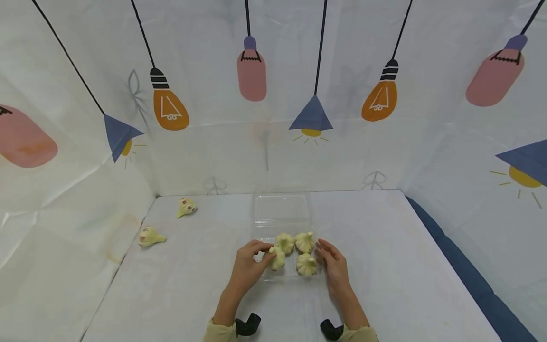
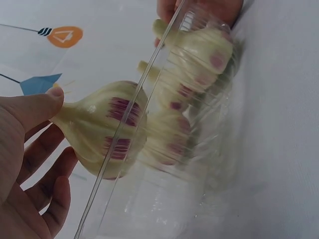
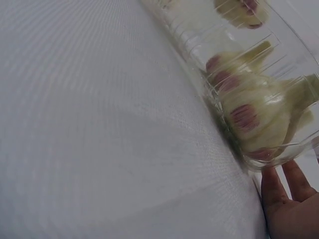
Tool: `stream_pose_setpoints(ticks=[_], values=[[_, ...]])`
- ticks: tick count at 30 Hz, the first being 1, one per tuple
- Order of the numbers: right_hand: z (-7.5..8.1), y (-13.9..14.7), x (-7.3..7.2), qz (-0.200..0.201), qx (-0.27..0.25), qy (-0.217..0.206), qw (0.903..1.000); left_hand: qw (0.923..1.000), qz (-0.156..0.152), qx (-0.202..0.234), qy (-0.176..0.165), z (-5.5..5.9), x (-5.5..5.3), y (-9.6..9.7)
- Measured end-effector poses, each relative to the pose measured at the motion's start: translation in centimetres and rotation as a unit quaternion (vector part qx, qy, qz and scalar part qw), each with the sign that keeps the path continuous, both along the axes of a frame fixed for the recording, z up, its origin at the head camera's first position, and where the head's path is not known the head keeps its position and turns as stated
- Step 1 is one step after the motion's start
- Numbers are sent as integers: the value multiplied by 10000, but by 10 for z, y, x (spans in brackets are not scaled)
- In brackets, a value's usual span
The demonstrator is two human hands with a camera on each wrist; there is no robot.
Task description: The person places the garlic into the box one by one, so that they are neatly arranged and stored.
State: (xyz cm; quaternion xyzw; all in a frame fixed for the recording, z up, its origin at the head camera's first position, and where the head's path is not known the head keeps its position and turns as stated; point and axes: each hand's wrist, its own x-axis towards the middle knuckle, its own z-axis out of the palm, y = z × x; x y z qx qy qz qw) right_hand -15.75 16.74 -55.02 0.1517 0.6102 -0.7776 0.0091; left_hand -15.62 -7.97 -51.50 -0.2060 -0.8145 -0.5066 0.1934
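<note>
My left hand pinches a garlic bulb by its stem, thumb on one side and fingertips on the other. That pale bulb with purple patches hangs at the left front of a clear plastic clamshell box, overlapping its rim in the left wrist view. Three more garlic bulbs sit in the box: one at the back left, one at the back right and one at the front right. Along the right side of the box lies my right hand, its relaxed fingertips right at the clear wall.
The box's transparent lid lies folded back behind it. On the white table, two other garlic bulbs lie to the left, one near the back edge and one near the left edge. A lamp-printed cloth rises behind and at both sides.
</note>
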Motion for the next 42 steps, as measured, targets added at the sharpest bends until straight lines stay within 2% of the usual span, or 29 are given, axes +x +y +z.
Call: stream_pose_setpoints(ticks=[6, 12, 18, 27, 36, 42], values=[[-1, 2, 0, -26, 60, 84, 9999, 9999, -30, 34, -118, -3, -2, 6], [-2, 5, -1, -179, 122, 25, 9998, 9996, -222, -15, -150, -6, -5, 14], [0, 6, -4, -144, 168, 104, 9997, 9993, -237, -51, -274, -8, -7, 20], [-2, 2, -4, -82, 71, 75, 9999, 9985, -127, -245, -477, -12, -1, 20], [-4, 0, -2, -13, 177, 103, 9998, 9979, -266, -249, -535, -15, 1, 18], [-4, 0, 1, -18, 137, 71, 9999, 9967, -311, -410, -635, -15, 2, 19]])
